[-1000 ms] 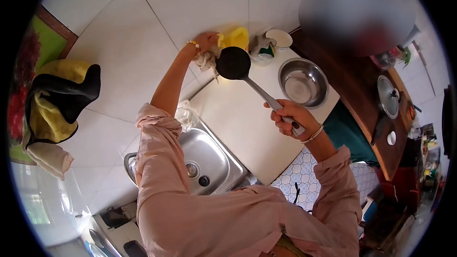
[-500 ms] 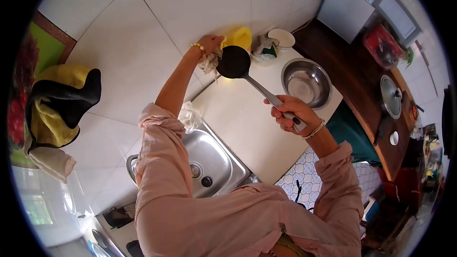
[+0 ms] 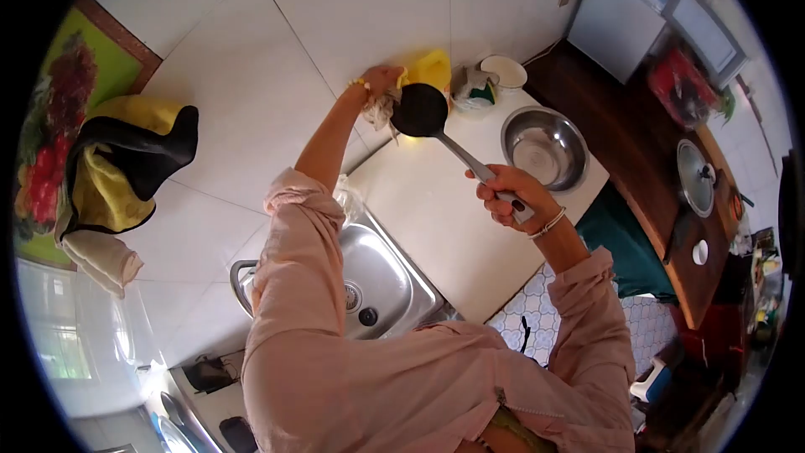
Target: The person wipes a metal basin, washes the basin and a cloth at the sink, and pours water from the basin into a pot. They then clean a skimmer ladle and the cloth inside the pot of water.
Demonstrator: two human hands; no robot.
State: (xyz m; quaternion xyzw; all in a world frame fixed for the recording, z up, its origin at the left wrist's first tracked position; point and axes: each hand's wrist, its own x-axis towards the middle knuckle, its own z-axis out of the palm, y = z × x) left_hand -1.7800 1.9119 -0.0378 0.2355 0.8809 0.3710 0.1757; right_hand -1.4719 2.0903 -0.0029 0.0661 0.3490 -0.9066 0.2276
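My right hand [image 3: 511, 193] is wrapped around the grey handle of a ladle [image 3: 421, 110] with a round black head. The ladle is held over the counter, its head raised toward the wall. Close to that head, my left hand [image 3: 383, 82] is closed, with a crumpled beige cloth [image 3: 380, 111] hanging below its fingers. Its fingertips meet the edge of a yellow plastic container [image 3: 429, 70], which stands against the wall partly behind the ladle head. The exact grip of the left fingers is partly hidden.
A steel bowl [image 3: 545, 147] sits on the pale counter [image 3: 453, 226], with a white bowl [image 3: 504, 72] and a bagged green sponge [image 3: 475, 90] behind it. The steel sink [image 3: 381, 277] lies near my left arm. Yellow-black gloves or cloths [image 3: 126, 164] hang at left. A wooden counter [image 3: 625, 151] runs along the right.
The view has shifted slightly, so the whole scene sits a little further right. Both hands, the ladle and the cloth keep nearly the same places relative to each other.
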